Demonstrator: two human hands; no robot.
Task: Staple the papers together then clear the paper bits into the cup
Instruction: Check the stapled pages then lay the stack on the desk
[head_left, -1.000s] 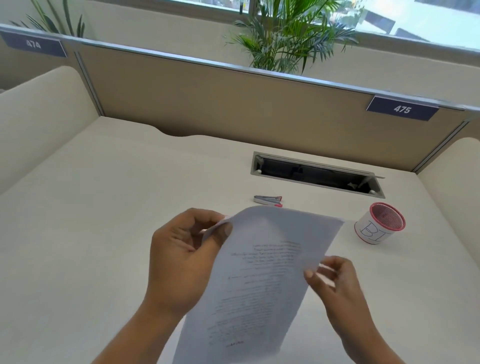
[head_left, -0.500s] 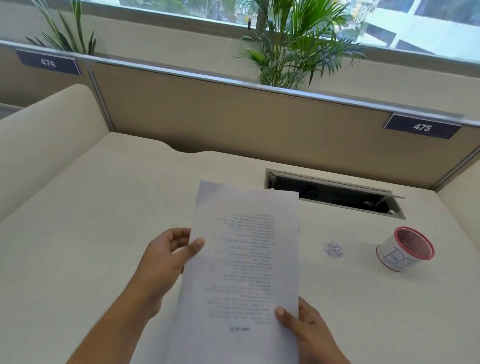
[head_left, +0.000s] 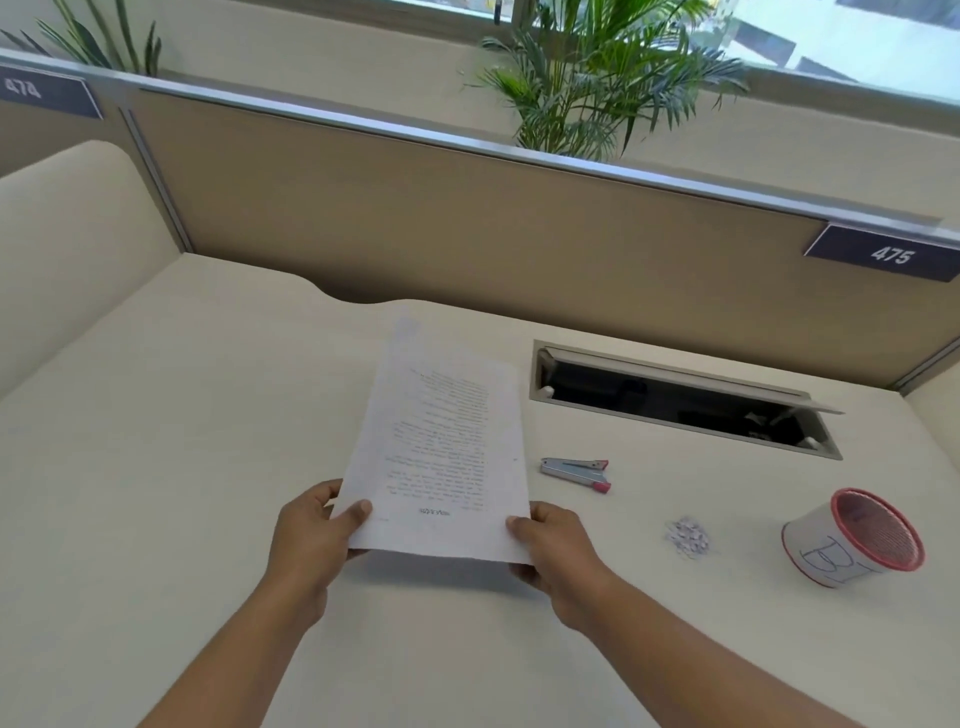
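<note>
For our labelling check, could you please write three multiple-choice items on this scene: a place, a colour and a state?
1. The papers are: A held by the left hand and right hand; B crumpled; C torn in half.
2. The cup's rim is: A blue; B red; C green.
3. The paper bits lie: A inside the cup; B on the papers; C on the desk, left of the cup.
Answers: 1A, a thumb pinches each near corner; 2B, a red band rings its mouth; 3C, the pile sits on bare desk.

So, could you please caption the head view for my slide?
Left hand and right hand hold the papers; stapler, paper bits and cup lie nearby.
</note>
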